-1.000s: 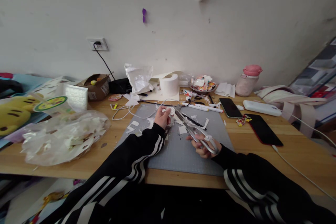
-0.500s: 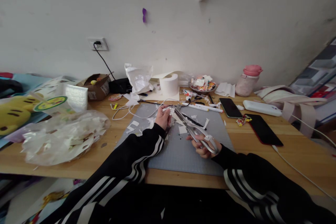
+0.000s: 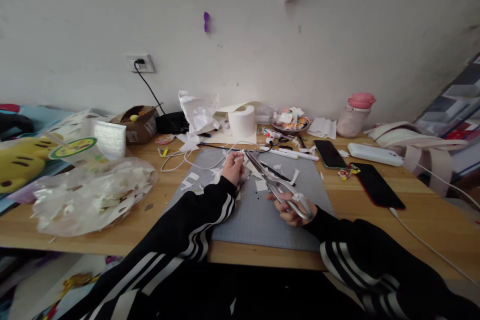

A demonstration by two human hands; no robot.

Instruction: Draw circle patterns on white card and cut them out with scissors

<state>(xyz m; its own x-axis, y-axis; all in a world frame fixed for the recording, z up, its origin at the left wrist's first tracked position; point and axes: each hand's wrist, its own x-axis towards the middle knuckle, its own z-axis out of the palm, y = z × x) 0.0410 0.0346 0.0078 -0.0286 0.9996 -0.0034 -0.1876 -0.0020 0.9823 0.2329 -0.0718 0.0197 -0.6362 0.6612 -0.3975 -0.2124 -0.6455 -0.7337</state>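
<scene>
My left hand (image 3: 233, 168) is closed on a small white piece (image 3: 240, 158), mostly hidden by the fingers. Large silver scissors (image 3: 273, 184) are in my right hand (image 3: 288, 208), whose fingers wrap round the handles. Their blades point up and left, with the tips close beside my left fingers. Beneath both hands lies a grey cutting mat (image 3: 255, 225), strewn with white paper scraps (image 3: 261, 185). A black pen-like tool (image 3: 276, 174) rests on the mat behind the scissors.
A paper roll (image 3: 241, 122) and a plate of scraps (image 3: 290, 120) stand at the back. Two phones (image 3: 330, 154), a white power bank (image 3: 375, 154) and a pink-lidded bottle (image 3: 354, 116) are at right. A plastic bag (image 3: 90, 195) lies left.
The fingers of my left hand have shifted and turned the white piece, which now shows less. The scissor blades look closer together. My right hand stays in about the same place.
</scene>
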